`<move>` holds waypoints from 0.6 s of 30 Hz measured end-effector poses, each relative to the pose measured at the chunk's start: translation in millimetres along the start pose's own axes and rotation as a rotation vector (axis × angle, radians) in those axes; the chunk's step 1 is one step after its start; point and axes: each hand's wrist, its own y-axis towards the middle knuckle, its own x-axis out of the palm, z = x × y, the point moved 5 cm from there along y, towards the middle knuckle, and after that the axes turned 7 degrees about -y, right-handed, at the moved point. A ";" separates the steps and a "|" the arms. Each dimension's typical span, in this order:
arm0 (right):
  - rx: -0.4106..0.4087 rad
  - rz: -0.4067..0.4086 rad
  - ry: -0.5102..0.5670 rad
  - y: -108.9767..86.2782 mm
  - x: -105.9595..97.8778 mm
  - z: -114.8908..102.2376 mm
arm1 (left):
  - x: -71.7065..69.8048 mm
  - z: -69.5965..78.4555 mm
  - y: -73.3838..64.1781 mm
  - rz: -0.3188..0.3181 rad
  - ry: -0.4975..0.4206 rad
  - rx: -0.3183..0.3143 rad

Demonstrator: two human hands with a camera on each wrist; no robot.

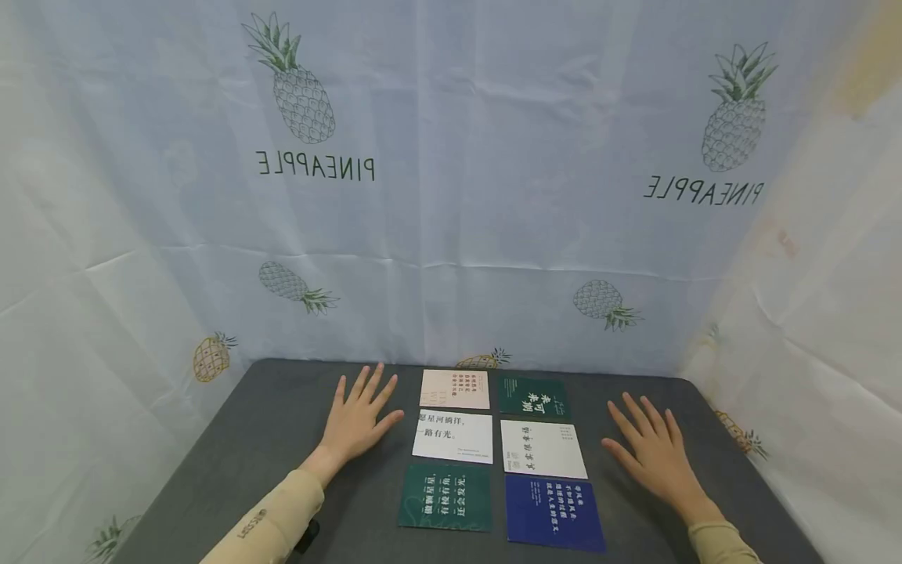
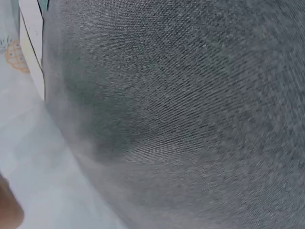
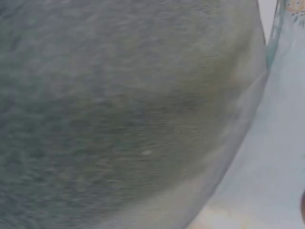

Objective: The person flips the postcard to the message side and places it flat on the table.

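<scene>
Six-card layout aside, several printed cards lie flat in two columns between the hands in the head view. The left column runs from a pale pink card [image 1: 455,389] through a white card [image 1: 452,436] to a green card [image 1: 445,497]. On the right are a dark green card [image 1: 534,397], a white card with brush lettering [image 1: 543,449] and a blue card [image 1: 554,513]. My left hand [image 1: 355,423], fingers spread and straight, is left of the cards and holds nothing. To their right, my right hand [image 1: 651,450] is likewise spread, with nothing in it.
The dark grey table [image 1: 232,470] has a white cloth curtain [image 1: 493,196] with pineapple prints behind its far edge. More pale cloth hangs at both sides. A dark band [image 1: 307,536] shows at the left wrist.
</scene>
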 end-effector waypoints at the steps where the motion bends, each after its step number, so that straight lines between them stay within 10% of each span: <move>1: -0.017 0.038 -0.008 3.3 -4.2 -2.2 | -2.6 2.3 1.6 0.022 0.015 0.019; 10: -0.131 0.299 0.039 45.5 -45.1 -33.3 | -35.2 28.9 24.9 0.302 0.145 0.251; 18: 0.001 0.140 0.270 104.2 -49.2 -73.7 | -45.0 45.3 62.0 0.300 0.027 0.179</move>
